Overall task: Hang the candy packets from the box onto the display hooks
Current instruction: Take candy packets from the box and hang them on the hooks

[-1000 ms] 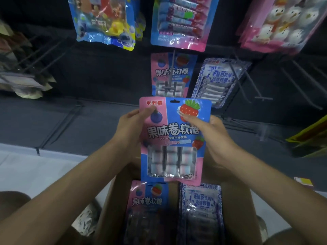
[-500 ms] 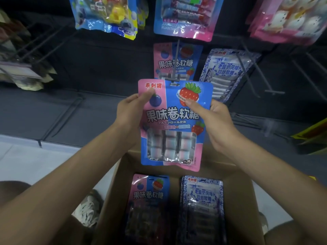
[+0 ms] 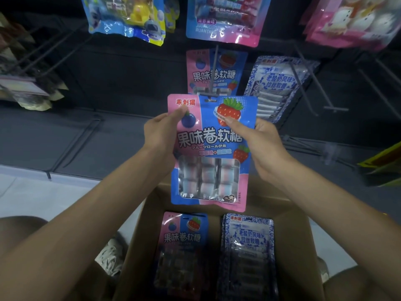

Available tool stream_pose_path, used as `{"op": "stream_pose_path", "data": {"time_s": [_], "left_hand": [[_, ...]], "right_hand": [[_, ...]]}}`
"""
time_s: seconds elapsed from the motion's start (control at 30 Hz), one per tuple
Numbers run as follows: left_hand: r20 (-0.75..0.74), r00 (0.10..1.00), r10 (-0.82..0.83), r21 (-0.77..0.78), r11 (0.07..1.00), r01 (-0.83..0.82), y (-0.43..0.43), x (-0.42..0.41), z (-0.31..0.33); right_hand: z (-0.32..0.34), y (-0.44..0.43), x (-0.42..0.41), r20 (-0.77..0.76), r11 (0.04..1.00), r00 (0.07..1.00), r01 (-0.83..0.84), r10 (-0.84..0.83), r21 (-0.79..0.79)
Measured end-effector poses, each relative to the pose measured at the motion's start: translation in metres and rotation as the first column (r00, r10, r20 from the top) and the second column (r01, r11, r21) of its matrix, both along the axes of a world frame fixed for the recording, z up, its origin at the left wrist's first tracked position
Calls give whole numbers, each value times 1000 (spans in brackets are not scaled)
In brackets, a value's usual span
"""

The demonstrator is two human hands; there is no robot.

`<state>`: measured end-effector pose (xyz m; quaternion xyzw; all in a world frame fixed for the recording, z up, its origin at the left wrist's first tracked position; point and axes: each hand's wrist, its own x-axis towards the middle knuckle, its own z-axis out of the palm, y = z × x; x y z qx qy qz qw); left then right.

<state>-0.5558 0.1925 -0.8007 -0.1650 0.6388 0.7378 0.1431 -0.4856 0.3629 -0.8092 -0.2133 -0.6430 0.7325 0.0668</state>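
Observation:
I hold a pink-and-blue candy packet (image 3: 211, 148) upright above the cardboard box (image 3: 297, 246). My left hand (image 3: 160, 135) pinches its left edge with the thumb on the front. My right hand (image 3: 260, 144) grips its right edge, thumb on the strawberry picture. The packet's hang slot sits right at the tip of a display hook (image 3: 213, 72), where a matching packet (image 3: 213, 70) hangs behind. In the box lie another pink-and-blue packet (image 3: 182, 246) and a blue-and-white packet (image 3: 247, 250).
Blue-and-white packets (image 3: 280, 83) hang on the hook to the right. Other candy bags (image 3: 223, 18) hang on the row above. Bare hooks (image 3: 321, 88) stick out at right and at left. A pale floor (image 3: 54, 198) runs below the dark shelf.
Both hands have lifted the packet up and forward from over the box. Its top slot has come level with the hook's tip.

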Motion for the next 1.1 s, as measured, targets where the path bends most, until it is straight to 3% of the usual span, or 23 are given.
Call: {"op": "stream_pose_path", "data": {"time_s": [0.8, 1.1], "left_hand": [[-73, 997, 21, 19, 1000, -20, 3, -9, -12], [-37, 999, 23, -9, 1000, -24, 4, -12, -15]], "right_hand": [[-10, 4, -5, 29, 999, 999, -32, 31, 15], [-17, 7, -4, 65, 999, 997, -49, 47, 23]]}}
